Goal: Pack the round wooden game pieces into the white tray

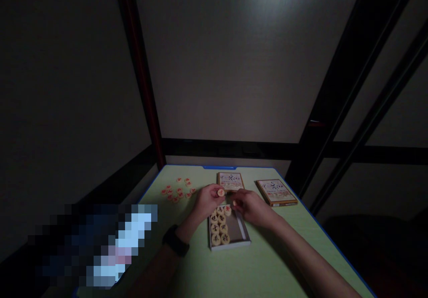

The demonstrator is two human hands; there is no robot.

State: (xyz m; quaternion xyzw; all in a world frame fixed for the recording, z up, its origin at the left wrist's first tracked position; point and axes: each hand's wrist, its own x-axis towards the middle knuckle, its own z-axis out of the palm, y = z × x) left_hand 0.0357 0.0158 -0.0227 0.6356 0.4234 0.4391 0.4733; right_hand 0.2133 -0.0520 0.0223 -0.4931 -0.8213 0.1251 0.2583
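Note:
Between the fingers of my left hand is a round xiangqi piece with a red character, face up above the box's far end. My right hand pinches another xiangqi piece, mostly hidden by the fingers. Below both hands lies an open shallow box with a white rim. Rows of pieces with black characters fill its left side, and a red-marked piece sits near its far end. Bare brown bottom shows on the box's right side.
Several loose red-marked pieces are scattered on the green table at the left. A printed box lies behind my hands, and a second printed box at the right. Walls stand close behind the table's far edge.

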